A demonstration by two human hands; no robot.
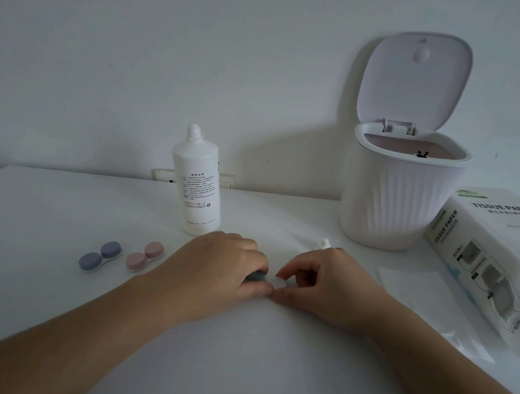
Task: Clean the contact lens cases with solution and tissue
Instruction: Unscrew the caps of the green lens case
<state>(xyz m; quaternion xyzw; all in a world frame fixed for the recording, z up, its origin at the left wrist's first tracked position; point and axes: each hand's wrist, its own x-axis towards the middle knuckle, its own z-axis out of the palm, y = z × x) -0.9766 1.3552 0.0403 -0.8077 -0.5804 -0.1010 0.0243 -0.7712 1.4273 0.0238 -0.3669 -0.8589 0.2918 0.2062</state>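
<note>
Centrally, near the front of the white bench [54,204], both hands meet over a third lens case [257,276], teal and mostly hidden. The left hand [221,264] lies curled over it, its grip closed on the teal part, while the right hand [323,283] pinches a small white cap [278,282] at the case's right end between thumb and forefinger, a narrow grip. To the left, well apart from the hands, lie a blue case [100,256] and just beside it a pink case [145,256], both with caps on. A solution bottle [197,182] stands upright behind the left hand, and a small white dropper tip [325,244] peeks up behind the right one. Farther right stands a ribbed bin [395,207] with its lid [417,82] raised. A tissue pack [487,254] lies on its side at the right edge, with a flat tissue [411,284] on the bench in front of it.
</note>
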